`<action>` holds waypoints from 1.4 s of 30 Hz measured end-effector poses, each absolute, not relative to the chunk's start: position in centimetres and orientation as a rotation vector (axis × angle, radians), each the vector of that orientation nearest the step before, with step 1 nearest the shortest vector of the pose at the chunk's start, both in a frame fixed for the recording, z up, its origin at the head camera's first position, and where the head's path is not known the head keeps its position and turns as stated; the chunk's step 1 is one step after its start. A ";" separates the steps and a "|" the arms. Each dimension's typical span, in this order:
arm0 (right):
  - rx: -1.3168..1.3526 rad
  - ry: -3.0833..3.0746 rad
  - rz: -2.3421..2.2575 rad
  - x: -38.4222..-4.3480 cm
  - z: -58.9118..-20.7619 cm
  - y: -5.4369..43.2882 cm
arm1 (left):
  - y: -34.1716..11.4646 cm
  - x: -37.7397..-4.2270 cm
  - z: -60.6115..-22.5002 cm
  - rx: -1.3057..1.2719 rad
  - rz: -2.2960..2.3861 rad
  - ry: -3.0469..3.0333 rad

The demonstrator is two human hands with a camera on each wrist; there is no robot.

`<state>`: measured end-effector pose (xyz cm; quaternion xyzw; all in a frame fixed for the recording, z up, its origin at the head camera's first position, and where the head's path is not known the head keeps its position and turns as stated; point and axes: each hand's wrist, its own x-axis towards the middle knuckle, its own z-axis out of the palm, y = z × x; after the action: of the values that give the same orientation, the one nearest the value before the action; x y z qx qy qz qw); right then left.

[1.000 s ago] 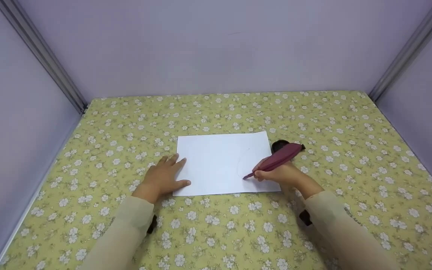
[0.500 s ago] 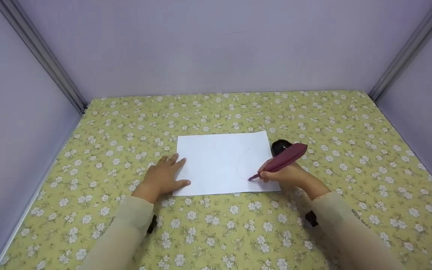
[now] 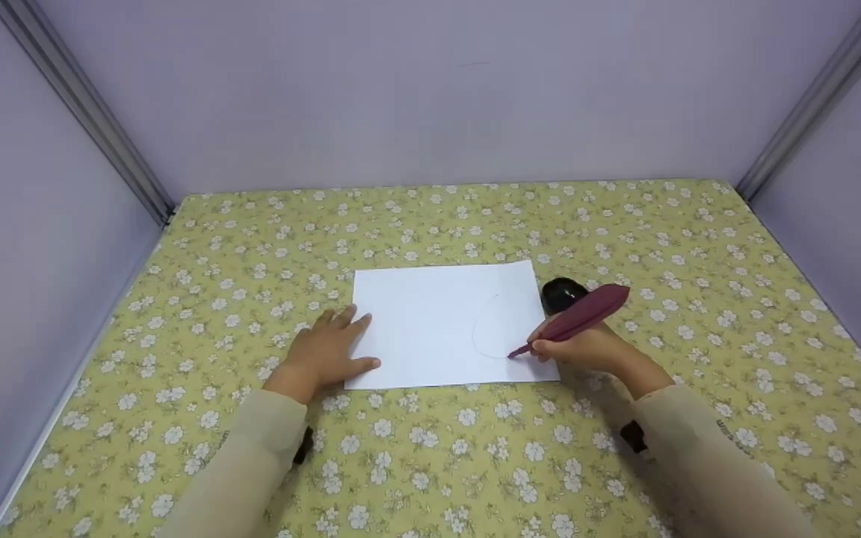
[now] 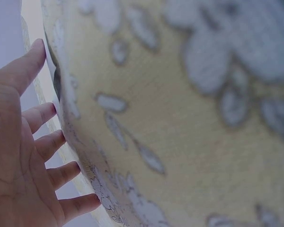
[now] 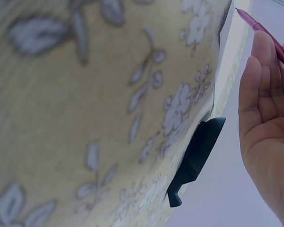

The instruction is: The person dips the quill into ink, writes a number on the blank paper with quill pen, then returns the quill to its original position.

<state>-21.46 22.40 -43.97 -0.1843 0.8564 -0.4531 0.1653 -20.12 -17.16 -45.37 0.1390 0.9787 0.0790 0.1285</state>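
Observation:
A white sheet of paper [image 3: 415, 321] lies on the flowered cloth. My left hand [image 3: 323, 351] rests at its left edge, fingers and thumb spread and straight. In my right hand [image 3: 587, 347] is a maroon feather pen [image 3: 591, 310], pinched near its lower end, with the tip on the right part of the sheet. A thin curved line [image 3: 474, 329] runs from near the sheet's upper right round to the tip. The left wrist view shows the left fingertips [image 4: 54, 109] along the paper's edge; in the right wrist view the pen's slim shaft shows.
Just beyond the right hand stands a glossy black rounded object [image 3: 562, 293], seen from the side with a short neck in the right wrist view. Yellow flowered cloth [image 3: 430, 463] covers the table. Pale walls [image 3: 430, 97] enclose the back and sides.
My right hand has slid the pen tip rightward along the sheet, and the curved line has grown along its bottom. The left hand stays where it was.

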 end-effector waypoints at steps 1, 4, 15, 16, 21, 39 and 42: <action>-0.517 2.443 -1.291 -21.5 -43.9 22.5 | -17.2 -20.1 -45.4 0.406 0.231 2.848; -0.503 2.443 -1.298 -21.5 -43.9 22.7 | -17.2 -20.1 -45.4 0.404 0.234 2.848; -0.423 2.464 -1.318 -21.6 -44.1 23.1 | -17.2 -20.2 -45.4 0.417 0.217 2.852; -0.414 2.465 -1.323 -21.6 -44.1 23.2 | -17.3 -20.2 -45.4 0.418 0.216 2.850; -0.363 2.485 -1.307 -21.8 -44.0 23.3 | -17.4 -20.3 -45.4 0.416 0.212 2.847; -0.260 2.572 -1.325 -22.2 -44.2 23.4 | -17.2 -20.4 -45.8 0.392 0.198 2.855; -0.205 2.543 -1.371 -22.3 -44.2 23.2 | -17.2 -20.4 -45.7 0.387 0.204 2.848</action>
<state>-22.32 23.18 -44.15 -0.0702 0.8715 -0.4697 0.1224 -20.36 -17.15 -45.70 0.1332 0.9800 0.0703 0.1299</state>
